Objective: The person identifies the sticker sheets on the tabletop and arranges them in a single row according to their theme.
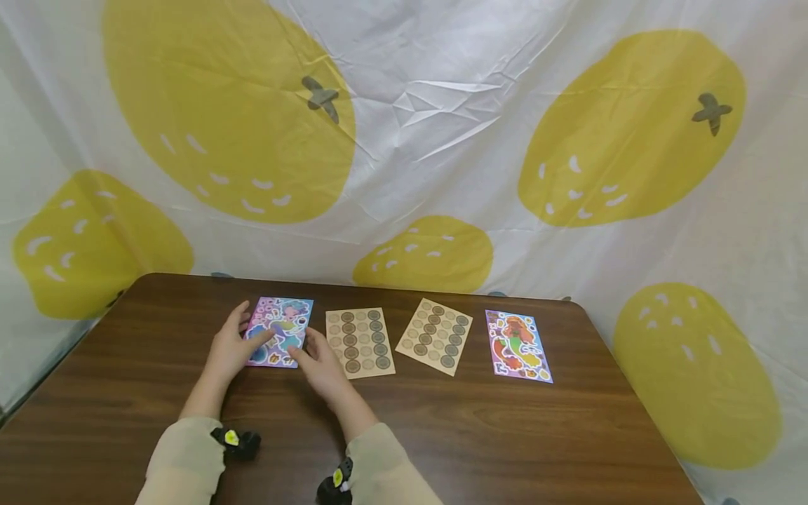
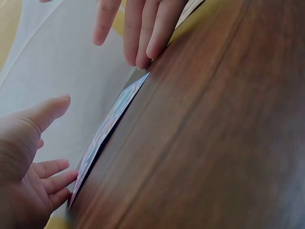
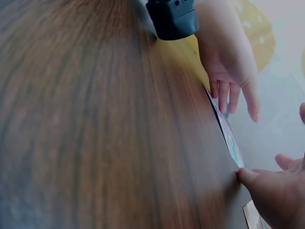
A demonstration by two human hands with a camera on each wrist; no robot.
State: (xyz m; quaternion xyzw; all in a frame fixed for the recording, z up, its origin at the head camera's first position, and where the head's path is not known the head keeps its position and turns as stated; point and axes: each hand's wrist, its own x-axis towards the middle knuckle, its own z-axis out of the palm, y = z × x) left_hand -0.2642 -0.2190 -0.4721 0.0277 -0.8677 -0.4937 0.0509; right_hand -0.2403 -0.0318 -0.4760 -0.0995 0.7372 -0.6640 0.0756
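Note:
On the left of the table, in the head view, lies a purple-and-blue mermaid sticker sheet (image 1: 280,317). My left hand (image 1: 229,348) is at its left edge, thumb reaching over the sheet; in the left wrist view that hand's fingers (image 2: 57,182) are extended beside the edge, with the thumb lifted. From the other side my right hand (image 1: 325,369) comes to the near right corner. Its thumb (image 3: 248,176) touches the sheet's corner in the right wrist view. Both hands have loosely straight fingers, and the sheet lies between them.
Two tan sheets of round stickers, one upright (image 1: 360,344) and one turned at an angle (image 1: 434,337), lie right of the hands. Farther right is another mermaid sticker sheet (image 1: 519,346). A white curtain with yellow fruit shapes (image 1: 442,168) hangs behind the brown wooden table (image 1: 505,435).

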